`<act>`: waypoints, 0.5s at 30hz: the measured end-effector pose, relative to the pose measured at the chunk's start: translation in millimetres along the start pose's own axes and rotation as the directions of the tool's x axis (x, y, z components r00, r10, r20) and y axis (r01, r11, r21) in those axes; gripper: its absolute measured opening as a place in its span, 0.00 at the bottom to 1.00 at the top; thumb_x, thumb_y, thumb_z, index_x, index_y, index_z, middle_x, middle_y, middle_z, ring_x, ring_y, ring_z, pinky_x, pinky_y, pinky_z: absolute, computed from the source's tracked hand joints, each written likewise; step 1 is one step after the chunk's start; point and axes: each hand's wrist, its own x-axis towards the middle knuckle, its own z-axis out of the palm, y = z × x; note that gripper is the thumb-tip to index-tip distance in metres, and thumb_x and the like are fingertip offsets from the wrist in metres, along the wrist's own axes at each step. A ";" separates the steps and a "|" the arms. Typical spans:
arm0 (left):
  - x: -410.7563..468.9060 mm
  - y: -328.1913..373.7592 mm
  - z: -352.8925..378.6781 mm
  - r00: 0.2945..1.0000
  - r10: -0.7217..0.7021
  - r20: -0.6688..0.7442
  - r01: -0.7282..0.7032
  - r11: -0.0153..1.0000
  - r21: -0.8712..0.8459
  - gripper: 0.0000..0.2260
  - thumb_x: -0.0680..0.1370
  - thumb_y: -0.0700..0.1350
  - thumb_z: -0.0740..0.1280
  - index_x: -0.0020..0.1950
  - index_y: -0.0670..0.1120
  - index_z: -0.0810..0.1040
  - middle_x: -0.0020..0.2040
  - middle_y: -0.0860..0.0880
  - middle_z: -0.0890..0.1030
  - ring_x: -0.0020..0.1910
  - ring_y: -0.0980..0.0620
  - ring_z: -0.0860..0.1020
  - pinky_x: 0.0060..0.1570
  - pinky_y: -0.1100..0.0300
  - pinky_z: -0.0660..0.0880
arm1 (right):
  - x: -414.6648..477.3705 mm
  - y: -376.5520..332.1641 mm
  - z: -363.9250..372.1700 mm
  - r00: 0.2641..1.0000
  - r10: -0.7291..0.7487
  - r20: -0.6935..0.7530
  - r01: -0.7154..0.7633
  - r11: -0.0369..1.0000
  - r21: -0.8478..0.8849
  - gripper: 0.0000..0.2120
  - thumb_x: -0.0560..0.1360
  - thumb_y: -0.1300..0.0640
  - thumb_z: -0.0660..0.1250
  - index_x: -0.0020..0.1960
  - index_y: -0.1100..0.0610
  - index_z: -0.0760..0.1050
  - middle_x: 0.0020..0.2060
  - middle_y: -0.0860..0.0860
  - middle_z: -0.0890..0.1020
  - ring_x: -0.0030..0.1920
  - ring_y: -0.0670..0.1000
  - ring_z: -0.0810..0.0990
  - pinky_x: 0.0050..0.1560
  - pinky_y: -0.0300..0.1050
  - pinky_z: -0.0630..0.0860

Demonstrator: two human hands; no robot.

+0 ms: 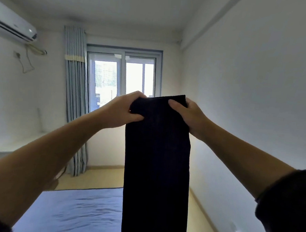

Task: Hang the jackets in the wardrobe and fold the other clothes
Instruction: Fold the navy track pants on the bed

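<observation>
A long dark garment (pixel 156 161) hangs straight down in front of me as a narrow doubled strip, its lower end running out of view at the bottom. My left hand (pixel 120 110) grips its upper left corner, fingers curled over the top edge and thumb underneath. My right hand (pixel 186 114) pinches the upper right corner, thumb on the near face. Both arms are stretched forward at about chest height above the bed (pixel 74 213).
The bed with a blue sheet lies below. A window (pixel 122 78) and a grey-blue curtain (pixel 74 93) are straight ahead. An air conditioner (pixel 12 24) hangs on the left wall above a white desk (pixel 9 144). A bare white wall runs along the right.
</observation>
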 end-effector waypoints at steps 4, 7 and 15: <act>16.1 5.7 -20.7 0.987 0.006 0.160 -0.038 0.980 0.197 0.06 0.77 0.38 0.67 0.50 0.48 0.76 0.41 0.50 0.80 0.38 0.57 0.78 0.39 0.61 0.76 | 11.8 -20.4 -16.8 0.966 0.027 0.258 0.005 0.992 -0.123 0.10 0.75 0.56 0.69 0.55 0.57 0.74 0.44 0.51 0.81 0.44 0.48 0.83 0.43 0.39 0.79; 28.1 5.3 -36.0 0.980 -0.057 0.193 0.018 0.980 0.196 0.02 0.76 0.41 0.70 0.47 0.46 0.78 0.39 0.48 0.80 0.37 0.54 0.79 0.36 0.67 0.75 | 24.4 -37.8 -29.3 0.926 0.068 0.371 0.047 0.955 -0.293 0.07 0.75 0.57 0.69 0.52 0.57 0.75 0.40 0.48 0.83 0.46 0.49 0.83 0.45 0.40 0.79; 58.6 -10.5 -31.6 0.998 -0.055 0.012 0.051 0.969 0.243 0.12 0.72 0.42 0.74 0.39 0.50 0.71 0.34 0.53 0.74 0.31 0.60 0.72 0.32 0.68 0.67 | 59.2 -45.4 -41.0 0.947 0.014 0.320 0.153 0.859 -0.488 0.06 0.72 0.59 0.73 0.45 0.56 0.77 0.37 0.47 0.82 0.40 0.47 0.82 0.41 0.38 0.79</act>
